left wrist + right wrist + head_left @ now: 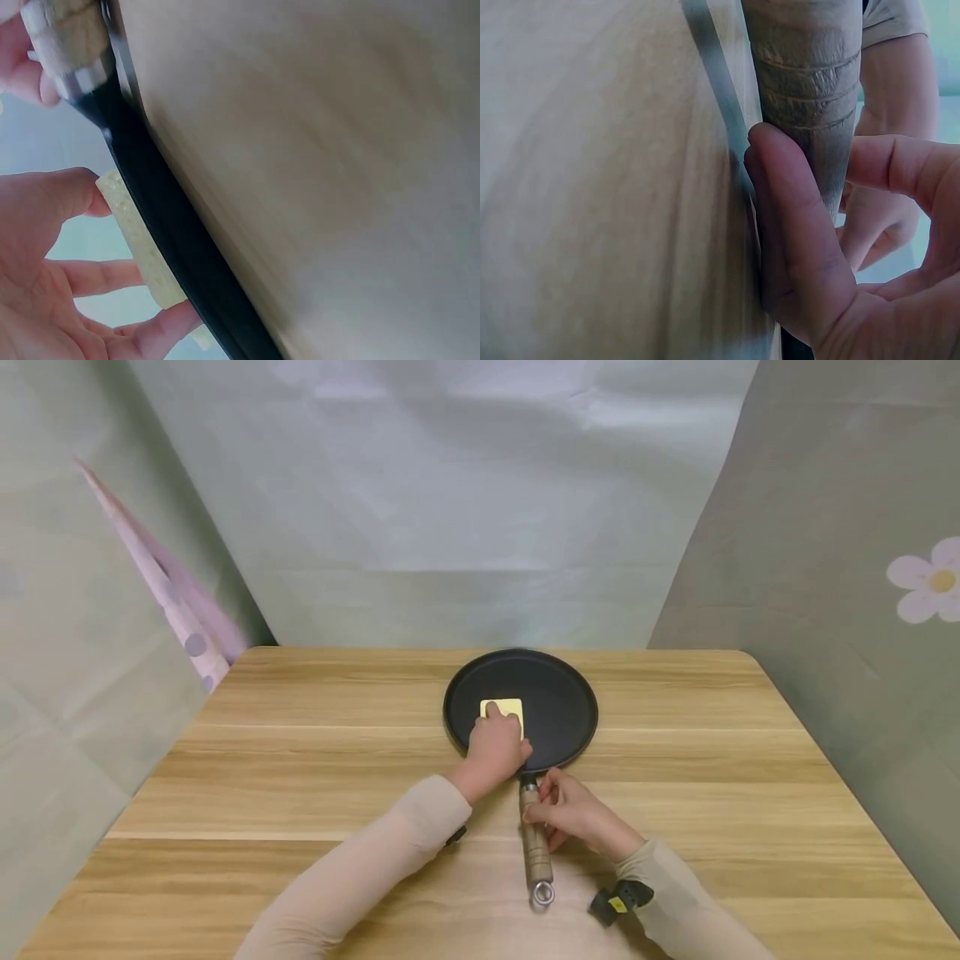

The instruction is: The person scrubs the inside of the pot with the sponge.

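Note:
A round black shallow frying pan [558,702] lies on the wooden table, its wooden handle [538,852] pointing towards me. My left hand [497,750] holds a pale yellow sponge [512,705] flat against the inside of the pan, left of its middle. In the left wrist view, thumb and fingers grip the edges of the sponge [142,240] just above the pan rim [180,232]. My right hand [573,814] pinches the handle near the pan, with the thumb on top and fingers on the side and under it, as the right wrist view shows.
The wooden table [315,760] extends to both sides of the pan. A metal hanging ring [542,893] ends the handle. Pale curtain-like sheets [465,527] hang behind and beside the table. A black wrist strap [630,893] is on the right wrist.

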The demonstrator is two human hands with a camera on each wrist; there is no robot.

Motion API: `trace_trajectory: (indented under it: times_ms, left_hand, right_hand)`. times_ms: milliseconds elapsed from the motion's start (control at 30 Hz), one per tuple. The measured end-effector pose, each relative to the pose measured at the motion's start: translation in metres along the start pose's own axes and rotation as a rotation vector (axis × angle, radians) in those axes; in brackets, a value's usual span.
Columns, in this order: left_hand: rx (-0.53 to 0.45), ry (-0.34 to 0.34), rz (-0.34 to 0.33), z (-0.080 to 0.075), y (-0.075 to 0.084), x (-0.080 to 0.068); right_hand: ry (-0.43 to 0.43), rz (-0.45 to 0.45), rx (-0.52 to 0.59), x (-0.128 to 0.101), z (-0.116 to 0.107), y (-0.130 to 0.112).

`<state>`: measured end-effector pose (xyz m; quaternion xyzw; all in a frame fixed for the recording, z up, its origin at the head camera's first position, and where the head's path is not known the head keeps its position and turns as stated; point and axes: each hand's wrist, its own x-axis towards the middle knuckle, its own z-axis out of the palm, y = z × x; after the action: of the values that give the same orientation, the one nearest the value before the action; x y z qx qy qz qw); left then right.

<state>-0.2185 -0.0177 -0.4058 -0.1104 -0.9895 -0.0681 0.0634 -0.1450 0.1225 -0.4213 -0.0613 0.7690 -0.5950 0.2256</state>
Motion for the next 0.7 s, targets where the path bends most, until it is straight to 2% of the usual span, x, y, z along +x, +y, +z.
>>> trace_trajectory:
  times_ms: [267, 400, 533, 700]
  left_hand:
    - [-0.006, -0.019, 0.048, 0.001, 0.015, 0.000]
    - [-0.030, -0.033, 0.044, 0.001, 0.021, 0.002]
    - [-0.072, -0.051, 0.034, 0.002, 0.025, 0.003]
    - [-0.094, -0.082, 0.071, 0.004, 0.024, 0.009]
  right_hand:
    - [0.005, 0.001, -0.026, 0.001, 0.001, -0.001]
    - [0.003, -0.003, -0.024, 0.001, 0.001, -0.001]
    - [-0.003, -0.019, -0.005, 0.001, 0.002, -0.002]
    - [-0.006, -0.018, 0.000, 0.002, 0.004, -0.004]
